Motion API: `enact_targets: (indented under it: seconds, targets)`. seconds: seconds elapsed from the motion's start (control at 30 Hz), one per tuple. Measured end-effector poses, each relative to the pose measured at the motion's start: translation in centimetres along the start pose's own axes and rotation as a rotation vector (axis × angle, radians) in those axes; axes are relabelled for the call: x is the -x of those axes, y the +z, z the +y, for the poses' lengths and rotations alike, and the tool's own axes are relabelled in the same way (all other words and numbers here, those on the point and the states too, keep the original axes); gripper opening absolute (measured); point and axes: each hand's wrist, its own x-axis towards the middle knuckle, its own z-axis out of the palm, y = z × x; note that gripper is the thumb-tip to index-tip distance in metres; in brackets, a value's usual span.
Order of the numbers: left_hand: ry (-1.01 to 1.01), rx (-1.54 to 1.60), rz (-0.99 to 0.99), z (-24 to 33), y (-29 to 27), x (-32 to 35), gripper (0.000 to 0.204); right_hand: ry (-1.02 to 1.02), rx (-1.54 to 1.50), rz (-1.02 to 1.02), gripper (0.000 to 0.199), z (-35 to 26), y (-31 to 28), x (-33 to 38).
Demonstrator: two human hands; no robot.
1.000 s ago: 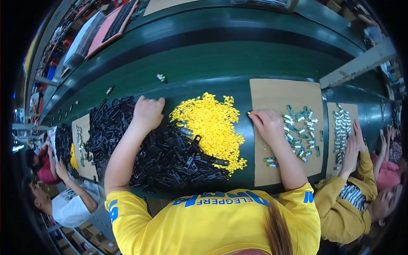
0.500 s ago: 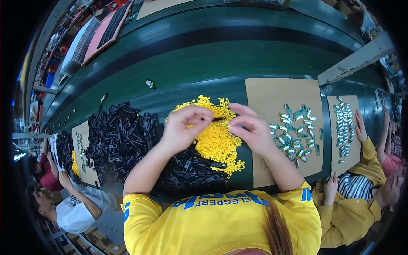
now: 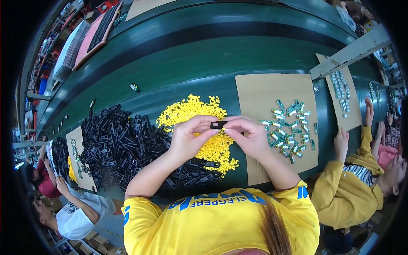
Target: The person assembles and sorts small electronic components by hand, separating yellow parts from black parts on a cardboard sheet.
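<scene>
Above the yellow pile my left hand and my right hand meet fingertip to fingertip. Between them is a small flat black plastic casing with a square opening, pinched at one end by each hand. A tiny bit of yellow shows by the right fingertips; whether it is a separate piece I cannot tell. Beneath the hands spreads a heap of small yellow plastic pieces, partly hidden by them. To the left lies a large pile of similar black casings.
On my right, a cardboard sheet carries scattered small green-and-silver components. A green conveyor belt runs beyond, with one loose component on it. A co-worker in a mustard jacket grips another cardboard sheet; a metal post stands nearby.
My hands have come closer together, and the black casing now shows between them. At right, the co-worker's cardboard sheet of components has shifted away toward the belt.
</scene>
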Motion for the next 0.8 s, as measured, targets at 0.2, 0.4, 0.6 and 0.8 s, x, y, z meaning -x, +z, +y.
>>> enact_targets:
  seconds: [0.2,0.4,0.6,0.8]
  targets:
    - [-0.041,0.057,-0.027,-0.5,0.2,0.1,0.033,-0.277,0.337,0.108,0.015,-0.9,-0.4,-0.7]
    - [-0.189,0.241,-0.088,-0.3,0.7,-0.1,0.032,-0.207,0.458,0.064,0.015,-0.9,-0.5,-0.4]
    - [-0.185,0.18,-0.103,-1.1,1.0,0.0,0.029,-0.121,0.576,-0.148,0.02,-1.1,-1.2,-0.7]
    - [-0.165,0.148,-0.121,-1.4,1.1,0.0,0.026,-0.165,0.625,-0.14,0.022,-1.1,-2.1,-0.4]
